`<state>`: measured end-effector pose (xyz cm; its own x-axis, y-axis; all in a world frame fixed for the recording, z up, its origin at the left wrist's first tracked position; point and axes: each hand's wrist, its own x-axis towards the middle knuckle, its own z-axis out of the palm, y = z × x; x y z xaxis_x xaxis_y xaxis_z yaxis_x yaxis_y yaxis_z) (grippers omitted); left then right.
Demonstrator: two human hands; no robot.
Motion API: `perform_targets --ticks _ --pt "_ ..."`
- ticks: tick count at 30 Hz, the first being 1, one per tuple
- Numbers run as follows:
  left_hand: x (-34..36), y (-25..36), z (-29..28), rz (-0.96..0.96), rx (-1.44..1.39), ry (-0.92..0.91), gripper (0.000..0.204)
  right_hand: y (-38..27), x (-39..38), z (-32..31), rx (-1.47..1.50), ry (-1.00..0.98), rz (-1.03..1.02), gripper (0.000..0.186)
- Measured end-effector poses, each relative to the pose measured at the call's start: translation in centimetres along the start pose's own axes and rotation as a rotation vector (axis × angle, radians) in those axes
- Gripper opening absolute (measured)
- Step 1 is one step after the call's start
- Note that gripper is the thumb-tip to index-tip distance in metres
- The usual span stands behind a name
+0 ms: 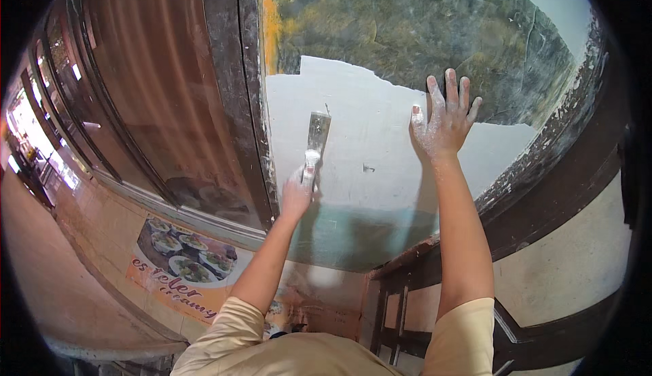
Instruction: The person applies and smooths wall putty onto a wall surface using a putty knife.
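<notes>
At the wall (380,131), left hand (297,191) grips scraper (318,131), right hand (445,123) splays; poster (163,284) shows bowls (190,269).

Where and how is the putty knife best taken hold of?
Probably by the end below the blade, coming from beneath: the putty knife points blade-up before the white-coated wall, its lower end toward the person. The left grip covers most of that end, so its exact shape can't be told.
</notes>
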<state>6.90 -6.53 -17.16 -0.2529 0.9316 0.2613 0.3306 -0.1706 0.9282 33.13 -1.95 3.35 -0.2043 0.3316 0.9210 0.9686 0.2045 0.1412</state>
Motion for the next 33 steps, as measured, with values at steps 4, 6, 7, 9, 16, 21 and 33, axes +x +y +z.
perform_targets --ticks 4,6,7,9,16,21,33 --pt "-0.8 0.4 -0.4 0.055 0.133 0.038 0.052 0.1 0.1 -0.1 0.009 0.012 -0.004 0.06" --pt "-2.7 -4.8 0.9 -0.041 0.134 0.011 0.049 -0.4 0.4 0.1 0.046 0.061 -0.03 0.06" --pt "-4.1 -8.0 1.6 -0.138 0.128 -0.024 0.048 -0.8 0.6 0.0 0.054 0.063 -0.03 0.06" --pt "-6.9 -12.9 2.3 -0.194 0.076 -0.17 0.049 -1.4 0.8 -0.2 0.024 -0.014 0.008 0.06" --pt "-4.6 -9.3 3.5 -0.171 0.13 -0.139 0.05 -0.5 0.2 -0.2 0.008 -0.016 0.011 0.057" --pt "-1.6 -1.8 2.0 -0.055 0.157 -0.11 0.053 -0.3 0.2 -0.1 0.048 0.033 -0.021 0.058" --pt "-10.1 -12.3 7.6 -0.411 -0.04 -0.336 0.057 -0.2 0.2 -0.4 0.024 -0.047 0.006 0.06"
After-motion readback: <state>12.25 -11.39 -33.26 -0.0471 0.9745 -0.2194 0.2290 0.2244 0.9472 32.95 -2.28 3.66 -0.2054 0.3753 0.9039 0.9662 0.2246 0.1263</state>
